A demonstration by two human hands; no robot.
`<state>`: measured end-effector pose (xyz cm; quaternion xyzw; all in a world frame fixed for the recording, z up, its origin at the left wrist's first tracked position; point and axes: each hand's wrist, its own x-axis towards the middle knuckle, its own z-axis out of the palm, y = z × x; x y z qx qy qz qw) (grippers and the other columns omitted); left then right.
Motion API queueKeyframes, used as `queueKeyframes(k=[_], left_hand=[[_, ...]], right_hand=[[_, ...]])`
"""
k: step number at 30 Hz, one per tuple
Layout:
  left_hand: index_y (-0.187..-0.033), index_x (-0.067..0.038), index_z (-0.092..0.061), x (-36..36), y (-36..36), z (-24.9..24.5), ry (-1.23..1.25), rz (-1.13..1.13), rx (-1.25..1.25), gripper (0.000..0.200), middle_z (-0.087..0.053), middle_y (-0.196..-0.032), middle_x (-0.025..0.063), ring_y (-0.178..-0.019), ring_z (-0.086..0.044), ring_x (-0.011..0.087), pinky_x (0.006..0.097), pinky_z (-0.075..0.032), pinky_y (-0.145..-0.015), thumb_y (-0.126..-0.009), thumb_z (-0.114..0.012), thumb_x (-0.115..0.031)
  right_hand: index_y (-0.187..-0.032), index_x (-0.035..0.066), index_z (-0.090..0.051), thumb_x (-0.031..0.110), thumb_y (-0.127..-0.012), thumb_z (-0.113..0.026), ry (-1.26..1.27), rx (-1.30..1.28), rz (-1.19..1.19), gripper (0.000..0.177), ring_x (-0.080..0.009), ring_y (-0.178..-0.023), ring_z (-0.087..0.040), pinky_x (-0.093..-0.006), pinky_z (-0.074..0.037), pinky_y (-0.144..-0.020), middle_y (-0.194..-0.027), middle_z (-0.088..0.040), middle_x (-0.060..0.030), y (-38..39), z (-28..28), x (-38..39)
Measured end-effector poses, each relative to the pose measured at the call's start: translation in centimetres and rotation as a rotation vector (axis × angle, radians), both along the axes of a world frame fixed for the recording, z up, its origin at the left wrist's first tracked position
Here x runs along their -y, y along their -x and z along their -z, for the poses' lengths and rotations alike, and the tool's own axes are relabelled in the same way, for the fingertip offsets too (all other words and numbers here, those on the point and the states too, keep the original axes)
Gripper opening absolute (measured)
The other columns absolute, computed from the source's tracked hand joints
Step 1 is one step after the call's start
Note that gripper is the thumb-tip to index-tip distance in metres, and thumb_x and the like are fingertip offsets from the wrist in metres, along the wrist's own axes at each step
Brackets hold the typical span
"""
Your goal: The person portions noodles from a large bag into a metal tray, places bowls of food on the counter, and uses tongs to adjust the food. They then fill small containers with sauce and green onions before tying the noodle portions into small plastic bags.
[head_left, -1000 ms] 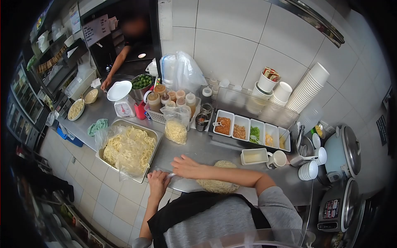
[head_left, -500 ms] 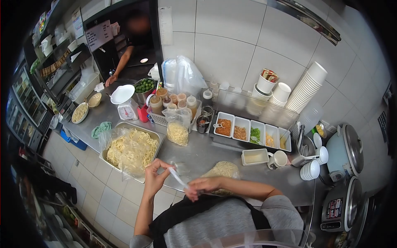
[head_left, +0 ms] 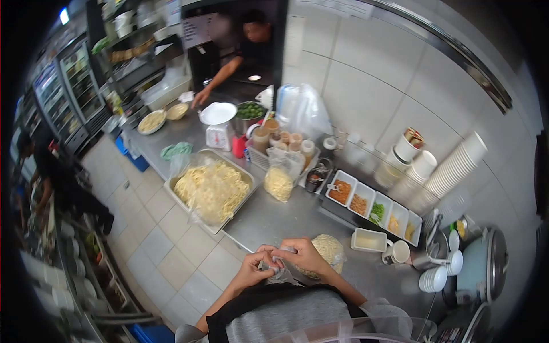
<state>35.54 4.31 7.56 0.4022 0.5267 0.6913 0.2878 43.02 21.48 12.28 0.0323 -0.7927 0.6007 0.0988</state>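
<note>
My left hand (head_left: 257, 267) and my right hand (head_left: 303, 255) are close together at the counter's near edge, fingers pinched on a thin, crumpled clear plastic bag (head_left: 281, 275). Part of the plastic is hidden by my fingers. Just beyond my right hand, a bag of noodles (head_left: 327, 252) lies on the steel counter (head_left: 269, 220), partly covered by my right arm. To the left, a metal tray (head_left: 247, 178) holds a heap of pale noodles with clear plastic over it. Another small bag of noodles (head_left: 278, 183) stands further back.
Behind are a weighing scale (head_left: 219, 134), sauce bottles (head_left: 280, 138) and a topping rack (head_left: 369, 220). Stacked paper cups (head_left: 457, 168), a mug (head_left: 396, 252) and a rice cooker (head_left: 480, 266) stand at right. One co-worker (head_left: 246, 54) reaches through the hatch; another person (head_left: 60, 177) stands at left.
My hands have come together; earlier they were apart with a thin white strip of plastic stretched between them. The view has turned left, bringing the person at left further into sight.
</note>
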Motion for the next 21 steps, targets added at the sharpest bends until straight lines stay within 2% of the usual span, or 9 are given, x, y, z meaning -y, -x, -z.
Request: queueKeyframes(k=[1, 2, 4, 7, 10, 13, 14, 17, 21], left_hand=[[-0.078, -0.005, -0.063, 0.5, -0.8, 0.5, -0.005, -0.056, 0.117, 0.013, -0.065, -0.088, 0.0044, -0.100, -0.048, 0.0197, 0.0368, -0.037, -0.090, -0.068, -0.067, 0.002], [-0.082, -0.004, -0.063, 1.0, -0.6, 0.7, 0.000, -0.122, -0.107, 0.013, -0.064, -0.087, 0.0040, -0.097, -0.048, 0.0192, 0.0369, -0.037, -0.089, -0.071, -0.067, 0.000], [-0.081, -0.004, -0.063, 2.0, -1.5, -0.2, 0.129, -0.382, -0.136, 0.012, -0.065, -0.086, 0.0035, -0.093, -0.048, 0.0190, 0.0367, -0.036, -0.088, -0.071, -0.069, -0.003], [-0.083, -0.006, -0.064, 3.0, -2.8, -0.5, 0.295, -0.671, -0.269, 0.014, -0.064, -0.091, 0.0038, -0.089, -0.048, 0.0197, 0.0350, -0.030, -0.088, -0.071, -0.071, -0.008], [-0.085, -0.007, -0.065, 4.3, -3.9, -0.6, 0.457, -0.877, -0.490, 0.013, -0.063, -0.096, 0.0043, -0.090, -0.048, 0.0199, 0.0341, -0.030, -0.088, -0.072, -0.069, -0.007], [-0.086, -0.007, -0.065, 5.4, -3.6, -0.2, 0.373, -0.971, -0.423, 0.012, -0.062, -0.099, 0.0058, -0.092, -0.048, 0.0211, 0.0344, -0.032, -0.087, -0.074, -0.067, -0.005], [-0.086, -0.006, -0.064, 5.5, -3.5, 0.0, 0.318, -0.996, -0.336, 0.012, -0.062, -0.100, 0.0068, -0.093, -0.049, 0.0217, 0.0346, -0.034, -0.087, -0.074, -0.066, -0.004], [-0.087, -0.004, -0.064, 5.9, -3.1, 1.8, 0.115, -1.002, 0.029, 0.011, -0.054, -0.115, 0.0106, -0.107, -0.048, 0.0223, 0.0337, -0.038, -0.090, -0.077, -0.062, -0.001], [-0.088, -0.003, -0.063, 7.1, -1.6, 2.8, -0.171, -0.957, 0.522, 0.008, -0.043, -0.126, 0.0109, -0.113, -0.047, 0.0224, 0.0345, -0.038, -0.095, -0.082, -0.058, -0.002]], right_hand=[[-0.069, 0.000, -0.056, 0.026, -0.083, -0.065, 0.131, 0.084, 0.019, 0.031, -0.0101, -0.050, -0.045, -0.0252, -0.035, -0.049, -0.061, -0.051, 0.0015, -0.1, 0.7, 0.5], [-0.068, 0.001, -0.056, 0.026, -0.085, -0.063, 0.321, 0.180, 0.023, 0.031, -0.0101, -0.049, -0.044, -0.0244, -0.035, -0.049, -0.061, -0.051, 0.0013, -0.1, 1.3, 0.9], [-0.068, 0.002, -0.055, 0.024, -0.088, -0.060, 0.685, 0.394, 0.041, 0.030, -0.0103, -0.047, -0.043, -0.0227, -0.034, -0.049, -0.061, -0.050, 0.0007, -0.2, 2.6, 1.4], [-0.070, 0.004, -0.053, 0.020, -0.092, -0.053, 1.155, 0.470, -0.150, 0.027, -0.0077, -0.049, -0.041, -0.0212, -0.032, -0.050, -0.063, -0.051, -0.0005, 0.3, 5.4, 2.2], [-0.082, 0.001, -0.057, 0.018, -0.094, -0.048, 1.404, 0.535, -0.313, 0.023, -0.0099, -0.059, -0.051, -0.0227, -0.040, -0.056, -0.069, -0.055, -0.0044, 0.9, 5.7, 4.2], [-0.092, -0.001, -0.060, 0.018, -0.094, -0.049, 0.972, 0.435, -0.147, 0.022, -0.0146, -0.073, -0.060, -0.0265, -0.047, -0.067, -0.079, -0.060, -0.0067, 1.0, 2.7, 6.9], [-0.102, -0.002, -0.060, 0.010, -0.089, -0.055, 0.806, 0.310, -0.251, 0.018, -0.0175, -0.085, -0.063, -0.0286, -0.050, -0.075, -0.086, -0.062, -0.0088, 1.3, 3.5, 7.2], [-0.097, -0.001, -0.060, -0.002, -0.080, -0.061, 0.145, -0.001, -0.150, 0.017, -0.0152, -0.080, -0.061, -0.0276, -0.049, -0.070, -0.087, -0.061, -0.0089, 1.9, 2.7, 9.8], [-0.089, 0.001, -0.058, -0.007, -0.070, -0.065, -0.106, -0.211, -0.034, 0.022, -0.0144, -0.074, -0.058, -0.0266, -0.047, -0.066, -0.087, -0.060, -0.0090, 4.6, 3.6, 13.3]])
